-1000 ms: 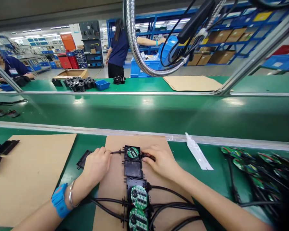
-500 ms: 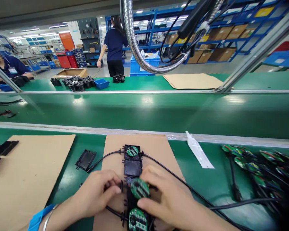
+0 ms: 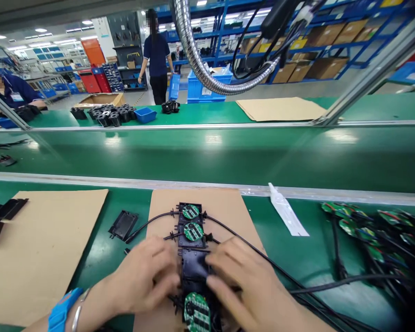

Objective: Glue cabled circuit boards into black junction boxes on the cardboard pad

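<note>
A column of black plastic housings (image 3: 194, 262) lies on the brown cardboard between my hands. Two round green circuit boards, the upper board (image 3: 191, 211) and the second board (image 3: 193, 231), sit in the top housings, with black cables leading off both sides. Another round board (image 3: 197, 312) lies in the housing nearest me. My left hand (image 3: 147, 276), blurred, hovers at the column's left edge, thumb and fingers apart around nothing visible. Over the right edge is my right hand (image 3: 245, 281), thumb and fingers apart, holding no visible board; its fingertips are smeared.
A loose black housing (image 3: 123, 225) lies left of the cardboard (image 3: 224, 203). To the right are a white tube (image 3: 287, 210) and a heap of wired circuit boards (image 3: 363, 230). A metal flexible conduit (image 3: 207, 78) hangs overhead. Two people are beyond the bench.
The board that was in my right hand now sits in the second housing, its cables out to both sides. Both hands have come away from it. The standing person in the background has turned and shifted left.
</note>
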The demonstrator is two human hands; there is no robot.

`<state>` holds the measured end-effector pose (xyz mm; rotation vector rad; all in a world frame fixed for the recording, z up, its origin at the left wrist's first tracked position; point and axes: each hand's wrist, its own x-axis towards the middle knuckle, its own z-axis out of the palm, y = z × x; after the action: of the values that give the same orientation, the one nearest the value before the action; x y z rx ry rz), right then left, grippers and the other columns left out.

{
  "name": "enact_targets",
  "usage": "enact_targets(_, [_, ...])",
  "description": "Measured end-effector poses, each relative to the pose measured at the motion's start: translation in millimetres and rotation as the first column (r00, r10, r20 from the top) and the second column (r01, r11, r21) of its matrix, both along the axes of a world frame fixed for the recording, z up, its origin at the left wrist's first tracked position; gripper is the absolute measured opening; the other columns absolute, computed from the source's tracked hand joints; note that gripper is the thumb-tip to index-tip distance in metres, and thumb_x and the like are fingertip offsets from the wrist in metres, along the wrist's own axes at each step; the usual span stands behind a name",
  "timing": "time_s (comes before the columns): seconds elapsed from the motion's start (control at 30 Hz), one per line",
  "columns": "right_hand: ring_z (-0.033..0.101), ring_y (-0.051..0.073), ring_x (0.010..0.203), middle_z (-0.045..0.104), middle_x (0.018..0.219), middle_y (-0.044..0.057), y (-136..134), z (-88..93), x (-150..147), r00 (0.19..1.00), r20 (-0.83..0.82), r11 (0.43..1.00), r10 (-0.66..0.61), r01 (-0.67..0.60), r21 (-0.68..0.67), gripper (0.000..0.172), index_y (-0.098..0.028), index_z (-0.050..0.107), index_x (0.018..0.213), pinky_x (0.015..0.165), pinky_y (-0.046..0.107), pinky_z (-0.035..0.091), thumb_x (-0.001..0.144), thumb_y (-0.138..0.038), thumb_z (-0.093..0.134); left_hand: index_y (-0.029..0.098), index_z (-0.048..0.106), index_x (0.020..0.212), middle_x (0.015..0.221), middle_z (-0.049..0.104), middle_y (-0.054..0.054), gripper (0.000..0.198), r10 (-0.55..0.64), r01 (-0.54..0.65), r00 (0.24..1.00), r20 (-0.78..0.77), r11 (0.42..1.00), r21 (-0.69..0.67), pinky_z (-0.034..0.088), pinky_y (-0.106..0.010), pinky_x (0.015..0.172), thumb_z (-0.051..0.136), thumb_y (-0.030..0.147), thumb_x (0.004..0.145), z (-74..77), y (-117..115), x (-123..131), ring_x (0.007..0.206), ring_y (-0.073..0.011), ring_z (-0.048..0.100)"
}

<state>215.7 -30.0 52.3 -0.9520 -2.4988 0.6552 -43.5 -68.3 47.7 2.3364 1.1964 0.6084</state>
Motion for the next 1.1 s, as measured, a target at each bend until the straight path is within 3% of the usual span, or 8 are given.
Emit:
enact_targets(0.13, [0.048,0.022,0.096,0.052,0.098,0.004,-30.2,8.5,-13.1,0.995,0.049,0.962,0.085,-0.069,-0.265,0.025,-0.019,0.060,0.078,0.080,0.035,0.044,0.061,-0.024,0.077,0.020,0.059,0.095,0.088,0.063,0.000,0.015,-0.145,0.190,0.974,0.173,0.941,-0.282,0.044,-0.024,0.075,0.063,0.026,0.082,5.1,-17.6,-0.5,0.082,-0.0140,0.058])
enact_targets(0.23, [0.049,0.020,0.094,0.050,0.097,0.005,-37.7,2.7,-14.1,0.996,-0.008,0.967,0.088,-0.087,-0.241,0.020,-0.017,0.055,0.071,0.078,0.031,0.043,0.066,-0.023,0.074,0.021,0.061,0.091,0.084,0.065,0.002,0.006,-0.063,0.125,0.977,0.205,0.944,-0.306,0.043,-0.019,0.072,0.058,0.018,0.087,0.2,-20.8,-1.1,0.079,-0.0100,0.059])
enact_targets(0.4, [0.052,0.017,0.091,0.053,0.100,0.006,-19.5,2.0,8.6,1.000,0.006,0.941,-0.026,0.027,-0.338,0.026,-0.021,0.052,0.107,0.079,0.031,0.046,0.086,-0.034,0.058,0.022,0.063,0.094,0.086,0.066,0.002,0.009,0.153,-0.124,0.957,0.245,0.983,-0.133,0.045,-0.018,0.073,0.056,0.017,0.089,-6.1,-11.2,6.5,0.080,-0.0093,0.060])
enact_targets(0.6, [0.051,0.019,0.095,0.057,0.102,0.007,-3.2,-23.1,19.1,0.999,0.044,0.992,-0.003,0.008,-0.122,0.012,-0.019,0.053,0.099,0.083,0.035,0.044,0.092,-0.017,0.044,0.018,0.060,0.088,0.084,0.062,-0.003,0.015,0.208,-0.203,0.975,-0.082,0.977,0.059,0.045,-0.033,0.073,0.046,0.019,0.093,-20.3,-5.8,13.4,0.079,-0.0192,0.055])
enact_targets(0.7, [0.050,0.020,0.094,0.057,0.104,0.007,-11.9,-17.4,18.6,1.000,-0.004,0.999,-0.024,0.024,0.045,0.018,-0.020,0.055,0.107,0.082,0.035,0.043,0.089,-0.018,0.051,0.020,0.060,0.104,0.100,0.061,-0.006,0.018,0.212,-0.202,0.974,-0.074,0.972,0.119,0.043,-0.036,0.080,0.045,0.016,0.093,-17.2,-17.0,10.4,0.091,-0.0207,0.053])
enact_targets(0.8, [0.049,0.019,0.088,0.057,0.094,0.006,-29.9,-2.9,13.7,0.999,-0.011,0.998,0.047,-0.047,0.034,0.015,-0.020,0.058,0.100,0.076,0.033,0.042,0.086,-0.021,0.056,0.022,0.059,0.103,0.098,0.061,-0.003,0.015,-0.029,0.032,0.996,0.079,0.998,-0.049,0.042,-0.029,0.081,0.055,0.021,0.088,-12.8,-34.5,7.8,0.091,-0.0164,0.054])
enact_targets(0.87, [0.048,0.020,0.089,0.058,0.094,0.005,-43.4,-0.8,5.9,0.994,0.007,0.993,0.112,-0.112,-0.025,0.013,-0.020,0.059,0.094,0.076,0.033,0.042,0.081,-0.023,0.061,0.022,0.059,0.092,0.087,0.062,0.000,0.012,-0.180,0.203,0.976,0.127,0.958,-0.202,0.042,-0.025,0.075,0.064,0.029,0.083,-11.2,-45.1,8.5,0.083,-0.0142,0.056])
enact_targets(1.1, [0.051,0.014,0.077,0.057,0.081,0.000,-79.9,-31.6,-18.9,0.999,-0.031,0.989,-0.031,0.026,-0.147,0.014,-0.019,0.050,0.078,0.073,0.025,0.044,0.073,-0.007,0.054,0.021,0.060,0.094,0.094,0.064,0.001,0.012,-0.193,0.183,0.981,0.023,0.875,-0.449,0.040,-0.024,0.082,0.063,0.018,0.083,11.1,-56.6,15.5,0.093,-0.0138,0.055])
